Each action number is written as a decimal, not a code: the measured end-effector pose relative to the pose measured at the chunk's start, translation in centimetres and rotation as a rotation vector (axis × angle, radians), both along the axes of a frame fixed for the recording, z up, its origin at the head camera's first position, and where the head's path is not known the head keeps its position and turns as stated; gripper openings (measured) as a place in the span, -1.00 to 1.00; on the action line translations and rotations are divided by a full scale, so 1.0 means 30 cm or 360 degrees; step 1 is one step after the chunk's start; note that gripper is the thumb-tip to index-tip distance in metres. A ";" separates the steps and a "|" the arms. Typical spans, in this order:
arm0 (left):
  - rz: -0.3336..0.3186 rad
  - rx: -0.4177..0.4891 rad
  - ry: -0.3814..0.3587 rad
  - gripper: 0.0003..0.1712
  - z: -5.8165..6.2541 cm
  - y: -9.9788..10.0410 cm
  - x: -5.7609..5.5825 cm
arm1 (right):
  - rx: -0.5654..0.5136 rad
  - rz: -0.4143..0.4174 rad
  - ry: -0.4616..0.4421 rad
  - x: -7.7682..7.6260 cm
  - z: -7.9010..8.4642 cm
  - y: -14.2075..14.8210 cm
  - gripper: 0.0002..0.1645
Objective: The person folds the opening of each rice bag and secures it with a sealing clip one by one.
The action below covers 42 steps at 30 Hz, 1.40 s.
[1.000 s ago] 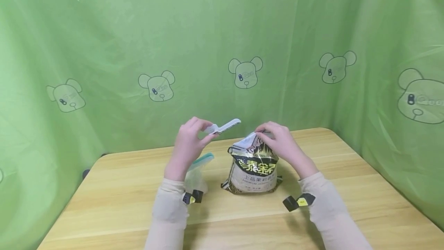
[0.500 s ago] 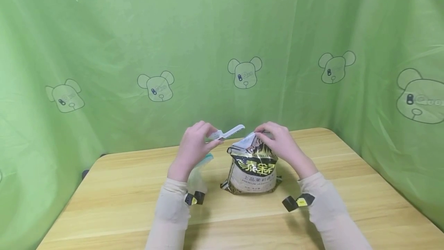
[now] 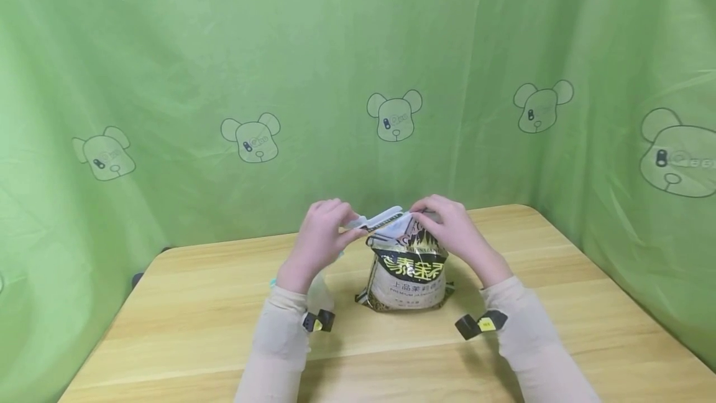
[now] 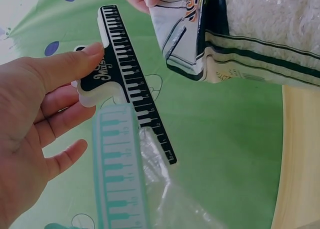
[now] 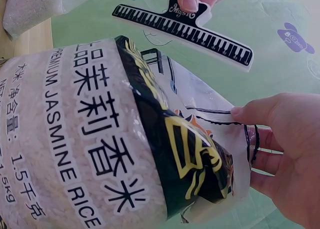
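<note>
My left hand (image 3: 320, 235) pinches the handle of a black and white bag clip (image 4: 131, 74) with a piano-key pattern. The clip is close beside the folded top of a rice bag (image 3: 415, 288); whether they touch is unclear. That bag stands upright on the table, printed with jasmine rice lettering. At its top right corner my right hand (image 3: 455, 229) pinches the folded edge between thumb and fingers (image 5: 267, 139). Beneath my left hand is a clear plastic bag (image 3: 320, 294) with a teal piano-key clip (image 4: 120, 169) on its top, mostly hidden in the head view.
The wooden table (image 3: 184, 316) has its rounded far corners near the green curtain (image 3: 313, 48), which hangs behind and on both sides. Bear-head outlines are printed on the cloth. Each sleeve carries a small black wrist camera (image 3: 480, 325).
The left hand has carried the piano-key clip to the right and slightly down, up to the rice bag's folded top. My right hand stays at the bag's corner.
</note>
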State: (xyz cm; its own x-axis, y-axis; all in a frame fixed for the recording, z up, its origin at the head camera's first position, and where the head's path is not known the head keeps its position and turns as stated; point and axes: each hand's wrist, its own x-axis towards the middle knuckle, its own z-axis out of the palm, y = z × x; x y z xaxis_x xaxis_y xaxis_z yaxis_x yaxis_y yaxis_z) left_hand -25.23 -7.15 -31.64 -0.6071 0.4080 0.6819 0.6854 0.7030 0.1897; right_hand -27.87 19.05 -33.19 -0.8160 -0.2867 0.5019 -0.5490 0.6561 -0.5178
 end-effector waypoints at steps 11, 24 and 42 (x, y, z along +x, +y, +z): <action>-0.0053 -0.0047 0.0007 -0.76 -0.012 0.015 -0.006 | -0.0001 0.0003 0.0015 0.002 0.001 -0.003 -0.83; -0.0028 -0.0109 0.0062 -0.75 -0.035 0.028 -0.018 | 0.0001 0.0000 0.0029 0.006 -0.001 -0.004 -0.83; 0.0082 -0.0231 -0.0051 -0.72 -0.042 0.043 -0.014 | 0.0001 0.0002 0.0025 0.009 0.003 -0.004 -0.82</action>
State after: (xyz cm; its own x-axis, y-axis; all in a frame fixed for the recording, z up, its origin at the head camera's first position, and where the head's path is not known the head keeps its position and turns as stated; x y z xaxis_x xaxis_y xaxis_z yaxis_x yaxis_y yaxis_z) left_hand -25.65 -5.87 -32.88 -0.6503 0.4687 0.5979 0.6431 0.7586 0.1048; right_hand -27.61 18.93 -33.10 -0.8076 -0.2880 0.5146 -0.5580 0.6556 -0.5087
